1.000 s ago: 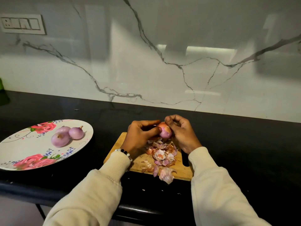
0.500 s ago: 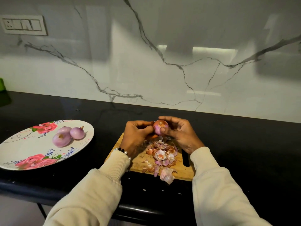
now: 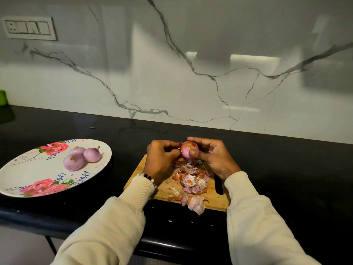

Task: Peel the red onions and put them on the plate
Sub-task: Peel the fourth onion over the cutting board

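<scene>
rectangular wooden cutting board [image 3: 215,201] on glossy black stone countertop [image 3: 286,169], white marble backsplash with grey veins [image 3: 191,83] behind, white switch panel [image 3: 29,28] upper left on wall, small green object [image 3: 2,98] at far left edge

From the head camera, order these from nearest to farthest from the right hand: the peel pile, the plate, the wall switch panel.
From the right hand:
1. Peel pile, just below it on the cutting board.
2. Plate, far left on the counter.
3. Switch panel, high on the wall, upper left.
</scene>
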A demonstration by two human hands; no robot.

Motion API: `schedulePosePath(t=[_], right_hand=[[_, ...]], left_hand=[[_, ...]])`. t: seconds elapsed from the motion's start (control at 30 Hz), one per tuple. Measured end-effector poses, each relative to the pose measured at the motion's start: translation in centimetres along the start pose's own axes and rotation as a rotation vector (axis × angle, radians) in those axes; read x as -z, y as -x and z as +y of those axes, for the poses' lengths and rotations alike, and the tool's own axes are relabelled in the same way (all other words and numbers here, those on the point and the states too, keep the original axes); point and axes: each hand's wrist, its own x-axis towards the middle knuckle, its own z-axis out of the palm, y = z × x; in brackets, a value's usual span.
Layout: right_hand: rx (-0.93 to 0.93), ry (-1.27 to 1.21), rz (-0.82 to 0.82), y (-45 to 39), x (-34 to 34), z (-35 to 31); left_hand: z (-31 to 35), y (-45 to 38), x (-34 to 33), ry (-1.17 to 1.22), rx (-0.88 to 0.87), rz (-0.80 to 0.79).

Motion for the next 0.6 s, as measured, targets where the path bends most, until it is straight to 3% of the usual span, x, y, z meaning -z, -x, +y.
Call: schedulePosePath(t=[0.2,0.6], right_hand=[[-0.011,0.023,0.007,-0.04,0.20,0.10],[-0.006,0.045,0.001,0.19,0.09,-0.24]], left_hand=[[0.31,0.05,0.07,0.163,0.104,-0.049],[0.17,0.01,0.03,0.091,0.108,-0.044]])
